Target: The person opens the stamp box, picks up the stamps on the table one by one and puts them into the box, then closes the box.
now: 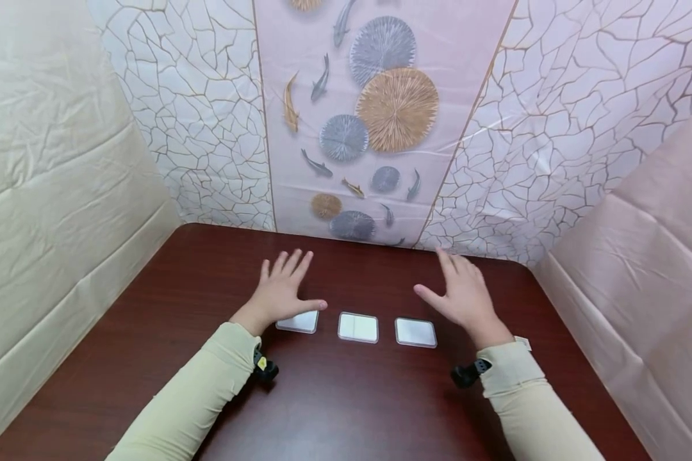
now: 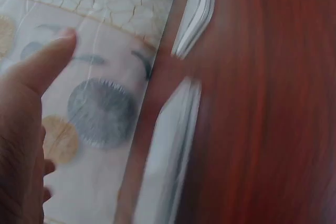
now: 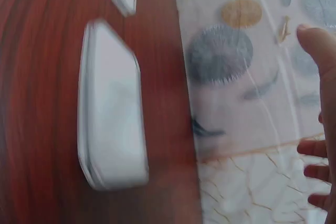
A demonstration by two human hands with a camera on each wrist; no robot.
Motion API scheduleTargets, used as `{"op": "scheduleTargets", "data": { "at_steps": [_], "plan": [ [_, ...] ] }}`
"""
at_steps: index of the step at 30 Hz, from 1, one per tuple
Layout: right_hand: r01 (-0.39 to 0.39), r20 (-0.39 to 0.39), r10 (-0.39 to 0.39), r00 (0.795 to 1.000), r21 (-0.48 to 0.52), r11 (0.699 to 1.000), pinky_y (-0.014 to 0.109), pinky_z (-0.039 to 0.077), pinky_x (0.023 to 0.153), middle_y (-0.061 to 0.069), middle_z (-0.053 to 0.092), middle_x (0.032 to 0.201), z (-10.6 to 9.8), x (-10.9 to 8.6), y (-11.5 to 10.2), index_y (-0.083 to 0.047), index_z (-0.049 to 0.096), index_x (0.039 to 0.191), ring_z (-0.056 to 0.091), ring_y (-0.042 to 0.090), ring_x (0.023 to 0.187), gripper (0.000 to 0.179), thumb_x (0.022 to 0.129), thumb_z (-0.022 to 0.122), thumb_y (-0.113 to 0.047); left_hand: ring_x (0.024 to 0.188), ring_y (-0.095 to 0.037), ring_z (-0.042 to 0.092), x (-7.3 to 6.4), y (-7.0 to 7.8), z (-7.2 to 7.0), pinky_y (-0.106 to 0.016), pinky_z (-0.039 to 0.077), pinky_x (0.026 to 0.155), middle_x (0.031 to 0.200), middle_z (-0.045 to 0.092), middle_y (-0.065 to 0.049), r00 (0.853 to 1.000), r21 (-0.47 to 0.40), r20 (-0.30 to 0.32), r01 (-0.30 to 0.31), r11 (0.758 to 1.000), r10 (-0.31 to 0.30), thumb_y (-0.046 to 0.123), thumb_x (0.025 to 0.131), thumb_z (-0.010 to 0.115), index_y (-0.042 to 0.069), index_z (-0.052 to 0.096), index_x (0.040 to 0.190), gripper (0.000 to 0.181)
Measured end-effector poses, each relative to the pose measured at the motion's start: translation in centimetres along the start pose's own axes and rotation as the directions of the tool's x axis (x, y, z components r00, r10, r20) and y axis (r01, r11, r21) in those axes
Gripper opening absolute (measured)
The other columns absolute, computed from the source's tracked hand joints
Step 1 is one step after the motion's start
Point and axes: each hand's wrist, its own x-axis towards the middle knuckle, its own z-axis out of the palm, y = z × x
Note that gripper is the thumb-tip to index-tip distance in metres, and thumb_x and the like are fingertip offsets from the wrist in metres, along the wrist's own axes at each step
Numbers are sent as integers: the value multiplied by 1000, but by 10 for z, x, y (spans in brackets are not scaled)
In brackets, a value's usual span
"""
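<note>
Three flat rectangular cases with clear rims and white faces lie in a row across the table. My left hand (image 1: 279,291) is spread over the left case (image 1: 298,322), hiding its upper part in the head view. The middle case (image 1: 358,327) lies between my hands, a faint line down its white face. To the right of the right case (image 1: 416,332) hovers my right hand (image 1: 464,294), fingers extended and thumb apart. Nothing is held in either hand. Each wrist view shows two cases, slightly blurred, the nearer one being large in the right wrist view (image 3: 115,114).
The dark red-brown table (image 1: 346,390) has a glossy top. A patterned cloth (image 1: 213,115) hangs behind its far edge, with pale fabric walls (image 1: 52,211) on both sides. A small white piece (image 1: 523,343) shows beside the right cuff.
</note>
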Motion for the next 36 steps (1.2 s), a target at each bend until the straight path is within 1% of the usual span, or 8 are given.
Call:
{"op": "scheduleTargets", "data": {
  "at_steps": [3,5,10,13,18,24,30,36],
  "plan": [
    [61,-14,-61,998,47,997,60,29,112,24,53,141,20,0,-13,-6,35,156,45,42,133,92,88,65,-61,153,-34,19,1,13,16,-65,6,119,167,21,-11,997,-56,28,-65,996,67,72,79,68,14,13,163,116],
    [90,-6,-90,996,77,993,58,32,111,19,58,138,34,-2,-22,-7,40,154,49,39,131,89,87,66,-59,151,-29,27,1,21,26,-63,12,119,165,28,-9,993,-79,59,-92,993,97,71,77,71,12,18,163,117],
    [153,42,-159,986,131,980,56,35,110,12,62,133,66,-9,-44,-10,51,147,54,34,126,80,86,68,-59,148,-25,33,2,38,46,-58,16,120,161,35,-6,980,-114,146,-119,986,136,68,74,74,13,24,161,115],
    [196,81,-210,974,150,969,56,35,110,9,63,132,79,-14,-53,-11,56,143,55,33,125,77,85,68,-60,146,-26,36,3,43,54,-56,20,120,158,41,-7,974,-99,161,-143,985,158,65,76,75,13,28,160,110],
    [250,162,-280,946,187,950,57,36,107,5,63,124,88,-20,-61,-11,58,141,54,31,120,78,81,71,-60,132,-28,46,1,48,62,-51,27,117,142,52,-5,971,-35,146,-189,981,192,62,78,74,13,47,151,93],
    [283,209,-319,924,185,941,52,37,106,2,61,117,95,-18,-63,-16,65,134,53,25,112,69,80,73,-59,112,-21,46,0,49,63,-47,33,111,122,53,0,971,21,99,-220,975,217,63,78,72,18,62,135,73],
    [316,172,-355,919,218,923,48,37,106,-2,60,110,103,-16,-62,-18,69,123,53,22,108,55,80,75,-53,106,-19,46,1,46,63,-44,41,99,115,53,2,965,6,55,-257,966,257,60,78,72,21,66,121,58],
    [365,113,-396,911,224,904,46,36,108,-3,62,108,107,-14,-62,-17,70,118,56,19,104,53,77,75,-50,104,-19,47,3,45,69,-43,41,98,109,53,3,963,14,20,-270,963,269,56,73,74,18,65,114,56]
  ]
}}
